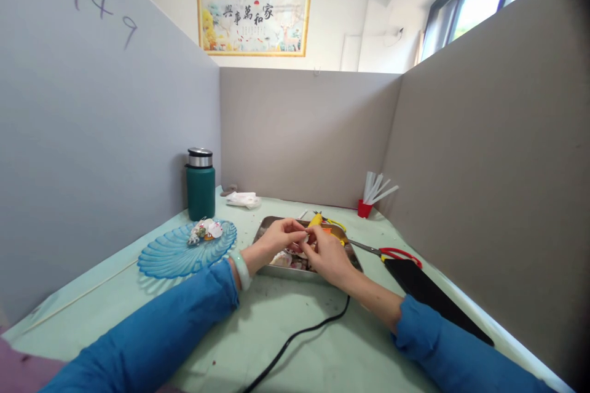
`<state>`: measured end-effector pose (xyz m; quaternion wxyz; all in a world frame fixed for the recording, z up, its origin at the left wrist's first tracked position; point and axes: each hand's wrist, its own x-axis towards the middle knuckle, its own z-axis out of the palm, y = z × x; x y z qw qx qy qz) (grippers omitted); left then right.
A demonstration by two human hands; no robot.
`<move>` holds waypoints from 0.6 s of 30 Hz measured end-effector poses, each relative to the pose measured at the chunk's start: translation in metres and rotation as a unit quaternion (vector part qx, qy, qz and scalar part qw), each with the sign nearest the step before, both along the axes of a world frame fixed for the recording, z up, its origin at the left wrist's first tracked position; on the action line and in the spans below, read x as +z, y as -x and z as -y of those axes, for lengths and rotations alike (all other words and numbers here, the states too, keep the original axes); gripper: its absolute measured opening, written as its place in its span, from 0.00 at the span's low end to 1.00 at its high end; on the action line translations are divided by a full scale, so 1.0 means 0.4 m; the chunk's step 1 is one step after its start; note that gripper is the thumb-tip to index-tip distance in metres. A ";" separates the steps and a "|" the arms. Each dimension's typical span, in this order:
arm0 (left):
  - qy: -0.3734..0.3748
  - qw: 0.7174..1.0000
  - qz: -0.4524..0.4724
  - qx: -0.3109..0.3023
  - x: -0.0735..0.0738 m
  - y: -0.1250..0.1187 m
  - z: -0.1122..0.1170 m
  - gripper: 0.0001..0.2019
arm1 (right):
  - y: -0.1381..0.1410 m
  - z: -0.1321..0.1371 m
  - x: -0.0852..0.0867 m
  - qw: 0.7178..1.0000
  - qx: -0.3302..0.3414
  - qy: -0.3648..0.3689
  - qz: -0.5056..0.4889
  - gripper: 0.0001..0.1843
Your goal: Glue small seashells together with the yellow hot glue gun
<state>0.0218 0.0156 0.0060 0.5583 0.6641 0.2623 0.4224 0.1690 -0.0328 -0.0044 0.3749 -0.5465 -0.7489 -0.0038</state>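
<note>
Over the metal tray (304,274), my left hand (279,240) and my right hand (328,254) meet at the fingertips. Both are closed in a pinch around a small whitish piece (305,238) that looks like a shell, mostly hidden by the fingers. Below them in the tray lie several shells (282,259). A yellow hot glue gun (316,220) shows behind my right hand, partly covered. Left of my left hand, a cluster of shells (206,230) sits on a blue scalloped glass plate (173,253).
A green bottle (201,190) stands behind the plate, near white tissue (243,199). Red-handled scissors (400,255) rest against the tray's right side, beside a flat black object (433,297). A red cup (364,208) holds glue sticks (375,187). A black cable (295,339) crosses the front.
</note>
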 end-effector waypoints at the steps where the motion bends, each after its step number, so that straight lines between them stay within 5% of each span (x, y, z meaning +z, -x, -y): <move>1: 0.002 1.000 0.001 0.003 0.001 0.000 0.001 0.14 | 0.000 0.001 0.001 1.000 0.002 0.000 -0.001 0.12; 18: -0.005 1.000 0.006 -0.007 -0.005 0.000 -0.004 0.15 | -0.002 -0.001 -0.001 1.000 0.017 -0.011 -0.009 0.11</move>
